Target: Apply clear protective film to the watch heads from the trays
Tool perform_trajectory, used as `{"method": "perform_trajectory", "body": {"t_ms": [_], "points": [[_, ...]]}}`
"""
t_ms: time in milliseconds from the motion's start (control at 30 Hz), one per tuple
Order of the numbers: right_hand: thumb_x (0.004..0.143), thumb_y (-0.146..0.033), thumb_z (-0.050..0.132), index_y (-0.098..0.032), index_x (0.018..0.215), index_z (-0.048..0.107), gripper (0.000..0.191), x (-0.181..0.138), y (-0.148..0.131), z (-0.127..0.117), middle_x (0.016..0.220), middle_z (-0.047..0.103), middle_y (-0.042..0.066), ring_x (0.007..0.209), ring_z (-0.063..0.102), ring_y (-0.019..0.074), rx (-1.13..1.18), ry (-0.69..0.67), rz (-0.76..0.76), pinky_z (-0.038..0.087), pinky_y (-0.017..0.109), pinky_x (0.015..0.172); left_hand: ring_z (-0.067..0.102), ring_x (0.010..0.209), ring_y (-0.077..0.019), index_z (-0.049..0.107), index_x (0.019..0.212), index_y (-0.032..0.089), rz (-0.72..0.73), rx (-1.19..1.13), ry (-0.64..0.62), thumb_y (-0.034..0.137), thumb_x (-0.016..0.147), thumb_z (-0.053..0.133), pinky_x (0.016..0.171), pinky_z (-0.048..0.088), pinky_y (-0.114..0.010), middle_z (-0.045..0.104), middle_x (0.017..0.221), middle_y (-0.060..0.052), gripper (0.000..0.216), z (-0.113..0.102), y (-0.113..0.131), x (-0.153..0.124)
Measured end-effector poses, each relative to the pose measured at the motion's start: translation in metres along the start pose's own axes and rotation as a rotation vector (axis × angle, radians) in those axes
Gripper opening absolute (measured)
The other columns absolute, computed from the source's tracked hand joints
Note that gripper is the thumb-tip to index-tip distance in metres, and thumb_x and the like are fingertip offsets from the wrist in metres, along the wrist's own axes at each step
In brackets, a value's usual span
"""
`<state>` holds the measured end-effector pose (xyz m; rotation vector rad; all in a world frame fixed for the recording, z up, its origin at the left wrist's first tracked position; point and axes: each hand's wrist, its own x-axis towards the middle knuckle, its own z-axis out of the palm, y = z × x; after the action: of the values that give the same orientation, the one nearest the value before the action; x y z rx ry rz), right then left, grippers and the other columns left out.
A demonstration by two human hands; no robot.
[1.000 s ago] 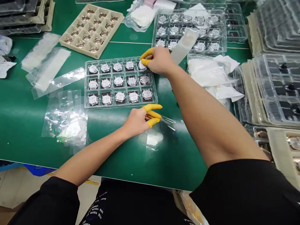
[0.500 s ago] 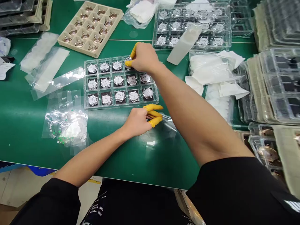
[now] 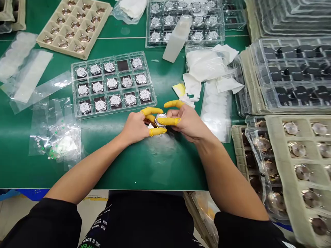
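Between my two hands, above the green table near its front, is a round silver watch case (image 3: 157,120). My right hand (image 3: 187,121) pinches it, with the yellow-covered thumb lying across its face. The yellow-covered fingers of my left hand (image 3: 137,126) close on its left side. A small white scrap (image 3: 150,126) shows by the left fingers; what it is I cannot tell. Just beyond my hands lies a clear plastic tray (image 3: 113,112) of silver watch cases in rows. Its fourth back-row compartment (image 3: 122,65) shows only a dark bottom.
Left are clear bags with small green and white discs (image 3: 58,146) and plastic sleeves (image 3: 33,75). A beige tray (image 3: 97,38) of watch cases, another clear tray (image 3: 147,41) and a white bottle (image 3: 178,39) stand behind. Right are white papers (image 3: 207,63) and stacked trays (image 3: 261,75).
My right hand has lifted a watch case from the tray's back row and brought it toward me to my left hand. The camera view has shifted right.
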<state>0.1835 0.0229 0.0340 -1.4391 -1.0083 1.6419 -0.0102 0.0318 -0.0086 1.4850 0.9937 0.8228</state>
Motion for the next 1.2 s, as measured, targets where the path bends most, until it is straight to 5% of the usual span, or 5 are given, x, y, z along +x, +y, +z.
{"method": "perform_trajectory", "body": {"t_ms": [667, 800, 900, 1000, 1200], "points": [[0.042, -0.043, 0.105, -0.019, 0.109, 0.065, 0.081, -0.002, 0.005, 0.008, 0.057, 0.056, -0.011, 0.041, 0.029, 0.0034, 0.115, -0.031, 0.038, 0.017, 0.022, 0.040, 0.074, 0.076, -0.0161, 0.078, 0.118, 0.019, 0.031, -0.041, 0.013, 0.028, 0.062, 0.094, 0.079, 0.066, -0.029, 0.079, 0.086, -0.001, 0.059, -0.002, 0.000, -0.005], [0.059, -0.056, 0.097, -0.021, 0.111, 0.071, 0.068, 0.003, 0.007, -0.011, 0.078, 0.067, -0.001, 0.052, 0.046, 0.0083, -0.156, 0.009, -0.203, 0.037, 0.027, 0.050, 0.074, 0.076, -0.0153, 0.078, 0.118, 0.019, 0.009, -0.051, 0.028, 0.027, 0.063, 0.093, 0.080, 0.066, -0.029, 0.080, 0.087, -0.002, 0.058, -0.001, 0.002, -0.006], [0.078, -0.056, 0.084, -0.023, 0.107, 0.079, 0.044, 0.017, 0.015, -0.042, 0.102, 0.070, 0.006, 0.059, 0.047, 0.0099, -0.605, 0.345, -0.540, 0.041, 0.032, 0.059, 0.072, 0.073, -0.0133, 0.079, 0.117, 0.019, -0.034, -0.058, 0.066, 0.026, 0.062, 0.092, 0.079, 0.066, -0.027, 0.079, 0.083, -0.001, 0.058, -0.001, 0.005, -0.005], [0.086, -0.048, 0.077, -0.022, 0.099, 0.084, 0.030, 0.033, 0.025, -0.073, 0.105, 0.071, 0.007, 0.059, 0.046, 0.0109, -0.867, 0.550, -0.615, 0.040, 0.035, 0.062, 0.072, 0.071, -0.0128, 0.079, 0.116, 0.019, -0.070, -0.056, 0.085, 0.027, 0.061, 0.091, 0.076, 0.065, -0.026, 0.078, 0.082, 0.000, 0.056, -0.001, 0.009, -0.003], [0.088, -0.049, 0.079, -0.025, 0.092, 0.085, 0.025, 0.018, 0.017, -0.065, 0.082, 0.068, 0.005, 0.065, 0.054, 0.0166, -0.692, 0.361, -0.603, 0.044, 0.036, 0.064, 0.070, 0.068, -0.0122, 0.079, 0.115, 0.019, -0.084, -0.057, 0.101, 0.026, 0.060, 0.091, 0.071, 0.063, -0.025, 0.076, 0.077, 0.001, 0.056, -0.002, 0.007, 0.000]]}}
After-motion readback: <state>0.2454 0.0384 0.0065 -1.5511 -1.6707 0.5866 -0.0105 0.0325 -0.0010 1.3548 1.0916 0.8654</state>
